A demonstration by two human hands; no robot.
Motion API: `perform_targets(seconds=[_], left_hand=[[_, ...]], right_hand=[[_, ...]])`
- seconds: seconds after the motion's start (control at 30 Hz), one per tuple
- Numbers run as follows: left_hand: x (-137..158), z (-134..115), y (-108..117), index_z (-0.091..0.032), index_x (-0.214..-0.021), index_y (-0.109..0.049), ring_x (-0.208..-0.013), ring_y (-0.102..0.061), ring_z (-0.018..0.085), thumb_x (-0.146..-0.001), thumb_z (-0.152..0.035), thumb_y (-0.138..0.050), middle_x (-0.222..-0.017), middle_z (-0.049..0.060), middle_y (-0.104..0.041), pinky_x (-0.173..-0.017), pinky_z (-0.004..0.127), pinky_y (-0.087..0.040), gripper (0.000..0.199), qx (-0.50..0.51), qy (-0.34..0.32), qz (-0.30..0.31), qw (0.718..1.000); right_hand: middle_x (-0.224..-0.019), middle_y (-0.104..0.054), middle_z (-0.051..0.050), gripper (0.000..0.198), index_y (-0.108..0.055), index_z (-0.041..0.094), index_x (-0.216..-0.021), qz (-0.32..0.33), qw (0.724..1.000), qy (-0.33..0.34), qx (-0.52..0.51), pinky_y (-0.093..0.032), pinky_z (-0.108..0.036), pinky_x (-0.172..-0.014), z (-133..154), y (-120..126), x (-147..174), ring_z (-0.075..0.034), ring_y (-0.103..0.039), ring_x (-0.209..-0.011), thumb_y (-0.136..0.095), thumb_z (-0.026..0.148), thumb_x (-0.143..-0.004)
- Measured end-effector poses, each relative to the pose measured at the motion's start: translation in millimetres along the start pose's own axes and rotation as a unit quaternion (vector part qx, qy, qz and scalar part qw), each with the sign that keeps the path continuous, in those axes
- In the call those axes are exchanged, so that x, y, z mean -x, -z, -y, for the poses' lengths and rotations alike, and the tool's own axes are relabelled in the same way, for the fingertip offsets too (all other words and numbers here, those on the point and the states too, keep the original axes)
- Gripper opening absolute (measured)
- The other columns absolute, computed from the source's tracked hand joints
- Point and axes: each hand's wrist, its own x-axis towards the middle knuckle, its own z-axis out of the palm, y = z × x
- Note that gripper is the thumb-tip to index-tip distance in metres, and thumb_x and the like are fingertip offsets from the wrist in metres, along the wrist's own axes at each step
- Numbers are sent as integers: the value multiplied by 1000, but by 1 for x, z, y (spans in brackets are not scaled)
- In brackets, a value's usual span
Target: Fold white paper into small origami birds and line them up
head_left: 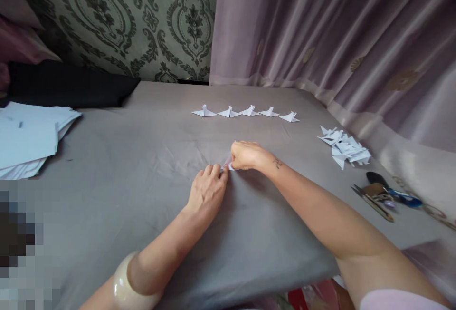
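Observation:
A small piece of folded white paper (231, 167) lies low on the grey sheet, mostly covered by my hands. My left hand (208, 187) pinches its near left side, thumb and fingers drawn together. From the right, my right hand (246, 155) is curled into a fist around the other end. The two hands almost meet over the paper, so its full shape is hidden. Beyond them, several folded white paper birds (251, 110) stand in a row.
A heap of more folded paper birds (347, 148) lies to the right, with blue-handled scissors (404, 198) and a pointed tool (374, 204) nearer me. On the left sits a stack of white paper (28, 139) beside black cloth (71, 85). Purple curtains (270, 24) hang behind.

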Motion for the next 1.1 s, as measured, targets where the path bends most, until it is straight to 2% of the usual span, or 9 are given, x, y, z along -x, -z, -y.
perform_targets(seconds=[0.17,0.47,0.53,0.6,0.67,0.7,0.83,0.97,1.1], left_hand=[[9,-12,11,-12,-135,-48,-78,-58,24,-87,-4,-45,-85,10,-62,-63,34,-41,49,-34,25,39,998],[15,-12,18,-5,-129,-53,-80,-61,23,-85,2,-40,-87,13,-66,-64,33,-44,47,-38,60,64,995],[13,-8,19,-7,-120,-59,-80,-62,24,-84,1,-40,-87,12,-66,-64,32,-45,41,-22,71,71,995],[9,-5,21,-10,-101,-65,-79,-61,24,-85,-3,-41,-85,11,-65,-63,33,-46,30,3,73,77,994],[5,-3,22,-13,-86,-65,-81,-60,25,-87,-7,-42,-86,11,-63,-66,34,-48,24,33,43,66,996],[3,-2,21,-13,-85,-64,-84,-58,25,-87,-8,-41,-90,12,-62,-70,35,-49,24,47,13,51,997],[-2,-3,6,-8,-98,-63,-95,-54,26,-87,-4,-38,-99,13,-61,-84,37,-48,27,68,-124,8,990],[-4,-4,-6,-10,-96,-62,-93,-52,25,-97,-14,-32,-95,12,-60,-83,40,-46,31,71,-119,-32,990],[-5,-4,-4,-11,-91,-64,-93,-51,26,-97,-17,-34,-92,12,-61,-83,40,-45,31,57,-128,-37,989]], right_hand=[[-91,-73,-13,25,-72,14,-97,17,1000,4,6,-46,-29,-73,1,4,0,-23,-68,-91,-62,19,-74],[-85,-73,-11,29,-72,14,-96,37,999,11,0,-46,-26,-70,-3,7,-2,-21,-68,-83,-61,14,-69],[-84,-73,-11,28,-72,14,-95,35,999,12,-2,-45,-27,-69,-3,7,-1,-22,-68,-82,-61,14,-69],[-83,-72,-11,28,-72,15,-94,34,999,15,-3,-45,-27,-68,-3,7,-2,-21,-68,-80,-61,13,-69],[-83,-72,-11,28,-72,15,-93,33,999,18,-3,-45,-27,-68,-2,7,-3,-22,-68,-80,-61,12,-68],[-82,-72,-11,28,-72,15,-93,33,999,18,-3,-45,-28,-68,-2,7,-4,-22,-68,-79,-61,12,-67],[-81,-72,-12,29,-72,14,-92,29,999,16,-7,-46,-29,-70,-1,7,-7,-23,-68,-81,-63,12,-65],[-80,-72,-11,25,-72,15,-88,21,999,16,-22,-46,-30,-71,-3,6,-6,-24,-68,-81,-64,11,-64],[-75,-71,-10,19,-71,16,-77,-2,998,14,-53,-47,-31,-70,-4,2,-10,-24,-68,-79,-67,8,-59]])
